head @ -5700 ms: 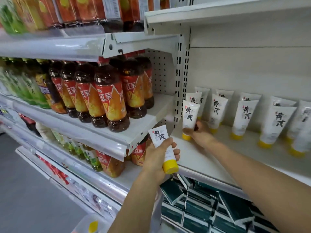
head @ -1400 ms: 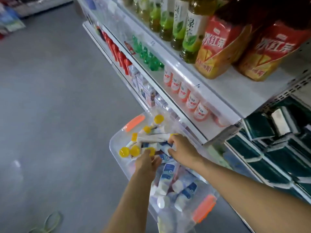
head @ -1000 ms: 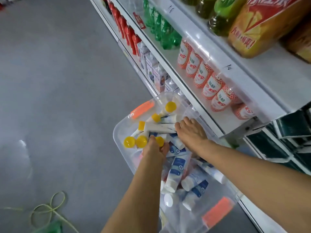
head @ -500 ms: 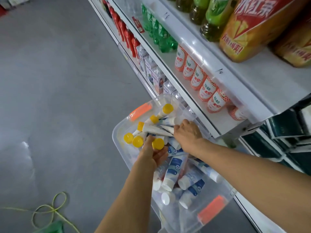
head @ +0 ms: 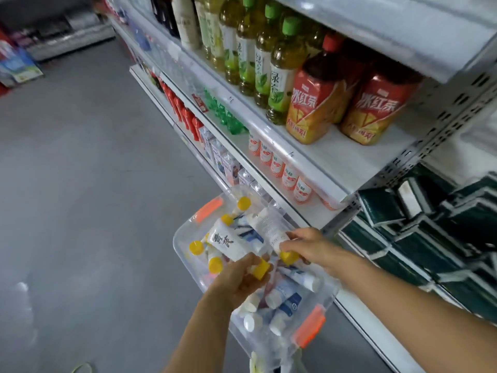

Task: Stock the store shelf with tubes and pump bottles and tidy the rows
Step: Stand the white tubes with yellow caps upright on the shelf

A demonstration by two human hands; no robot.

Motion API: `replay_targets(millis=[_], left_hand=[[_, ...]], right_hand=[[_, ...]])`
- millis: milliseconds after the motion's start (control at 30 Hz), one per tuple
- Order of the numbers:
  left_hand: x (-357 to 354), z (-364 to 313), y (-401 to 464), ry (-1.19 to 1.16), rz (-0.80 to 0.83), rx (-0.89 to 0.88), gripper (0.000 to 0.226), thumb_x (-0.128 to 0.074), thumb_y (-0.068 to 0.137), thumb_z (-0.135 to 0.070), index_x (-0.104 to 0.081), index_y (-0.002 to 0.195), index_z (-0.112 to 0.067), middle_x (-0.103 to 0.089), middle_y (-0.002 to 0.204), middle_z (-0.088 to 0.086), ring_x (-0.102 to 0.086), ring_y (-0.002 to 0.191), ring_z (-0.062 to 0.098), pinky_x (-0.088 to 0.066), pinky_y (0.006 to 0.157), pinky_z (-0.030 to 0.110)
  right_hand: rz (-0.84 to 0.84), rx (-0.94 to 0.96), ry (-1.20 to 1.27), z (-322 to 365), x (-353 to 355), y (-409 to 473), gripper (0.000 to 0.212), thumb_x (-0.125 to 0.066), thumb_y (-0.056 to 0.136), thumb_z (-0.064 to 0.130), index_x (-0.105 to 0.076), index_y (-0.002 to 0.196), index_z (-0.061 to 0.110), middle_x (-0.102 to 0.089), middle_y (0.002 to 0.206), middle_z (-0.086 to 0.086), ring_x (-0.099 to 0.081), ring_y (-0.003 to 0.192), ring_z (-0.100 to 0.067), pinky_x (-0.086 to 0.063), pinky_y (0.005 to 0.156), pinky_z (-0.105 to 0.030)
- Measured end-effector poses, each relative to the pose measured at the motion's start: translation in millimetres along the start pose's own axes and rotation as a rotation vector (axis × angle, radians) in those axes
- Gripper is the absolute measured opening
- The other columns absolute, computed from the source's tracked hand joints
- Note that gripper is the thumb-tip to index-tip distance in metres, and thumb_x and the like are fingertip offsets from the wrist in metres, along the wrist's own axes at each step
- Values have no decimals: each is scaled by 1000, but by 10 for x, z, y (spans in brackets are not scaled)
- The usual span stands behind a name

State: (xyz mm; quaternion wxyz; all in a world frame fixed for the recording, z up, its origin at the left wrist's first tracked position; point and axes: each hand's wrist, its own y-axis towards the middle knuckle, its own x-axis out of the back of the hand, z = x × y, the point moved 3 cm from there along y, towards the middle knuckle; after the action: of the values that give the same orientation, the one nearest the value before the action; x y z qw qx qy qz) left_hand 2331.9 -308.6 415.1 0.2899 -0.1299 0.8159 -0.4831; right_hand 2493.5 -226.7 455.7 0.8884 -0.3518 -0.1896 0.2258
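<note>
Restock, partway: left hand gripped one yellow-capped tube, right hand pinched another tube; many tubes remained in clear bin, unshelved.

The clear plastic storage bin with orange handles is partly covered by both forearms, and its near corner runs off the bottom edge. The left hand hides the neck of a white yellow-capped tube. Small print on the second white tube is too blurred to read. Dark green boxes smear at the right edge.
</note>
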Motion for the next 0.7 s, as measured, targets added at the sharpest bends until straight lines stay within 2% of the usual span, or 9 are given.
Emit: replay_targets(millis=[67, 100, 167, 267, 333, 467, 567, 633, 700], left_hand=[[-81, -39, -148, 66, 30, -69, 30, -65, 81, 1, -64, 110, 9, -69, 105, 18, -66, 83, 25, -55, 69, 33], [-128, -58, -224, 85, 40, -119, 38, -73, 73, -1, -64, 109, 9, -69, 98, 18, -65, 80, 24, -54, 66, 32], [-230, -97, -354, 81, 64, -225, 57, -85, 61, -5, -62, 111, 10, -68, 88, 17, -66, 77, 23, -53, 62, 31], [-462, -116, -616, -20, 168, -321, 42, -77, 69, -10, -65, 107, 1, -70, 99, 17, -68, 86, 25, -57, 74, 33], [-655, -134, -816, -57, 231, -391, 31, -71, 76, -9, -66, 105, -1, -71, 102, 16, -70, 89, 25, -59, 77, 32], [-1084, -111, -1191, -77, 295, -532, 51, -73, 71, -7, -60, 119, 2, -67, 115, 20, -67, 104, 31, -53, 94, 44], [-1313, -104, -1321, -48, 238, -596, 58, -81, 71, -9, -59, 124, -5, -70, 115, 11, -65, 109, 29, -49, 100, 47], [-1456, -81, -1441, 13, 201, -625, 77, -92, 59, -23, -58, 126, -9, -71, 114, 5, -66, 108, 25, -49, 99, 47], [-1587, -58, -1519, 45, 191, -656, 74, -93, 57, -24, -61, 122, -10, -72, 111, 5, -67, 105, 24, -51, 97, 48]], right_hand=[[10, -21, 183, 1, 57, -199, 9, -68, 86, 13, -69, 95, 10, -64, 68, -4, -58, 48, -7, -40, 41, -19], [3, -24, 248, 10, 80, -296, 3, -66, 87, 14, -68, 87, 12, -62, 65, -5, -56, 48, -10, -39, 42, -21], [-13, -33, 367, 13, 129, -479, 11, -62, 89, 16, -63, 78, 13, -57, 61, -5, -52, 49, -13, -37, 43, -22], [34, -63, 552, 49, 166, -809, 12, -54, 91, 18, -60, 85, 10, -57, 66, -10, -52, 49, -15, -38, 39, -22], [75, -50, 643, 58, 202, -1019, 17, -48, 90, 21, -59, 91, 8, -58, 70, -14, -51, 48, -15, -36, 38, -21], [98, 39, 827, 32, 323, -1404, 27, -43, 92, 31, -58, 92, 10, -55, 62, -13, -39, 46, -15, -24, 38, -15], [73, 109, 799, 75, 428, -1631, 25, -49, 86, 35, -54, 89, 11, -52, 56, -12, -33, 35, -11, -20, 33, -13], [38, 172, 741, 98, 528, -1815, 38, -58, 78, 44, -56, 93, 9, -54, 60, -12, -34, 34, -10, -19, 32, -13], [17, 231, 669, 107, 633, -1972, 55, -60, 79, 53, -57, 109, 6, -56, 67, -10, -36, 37, -9, -20, 31, -14]])
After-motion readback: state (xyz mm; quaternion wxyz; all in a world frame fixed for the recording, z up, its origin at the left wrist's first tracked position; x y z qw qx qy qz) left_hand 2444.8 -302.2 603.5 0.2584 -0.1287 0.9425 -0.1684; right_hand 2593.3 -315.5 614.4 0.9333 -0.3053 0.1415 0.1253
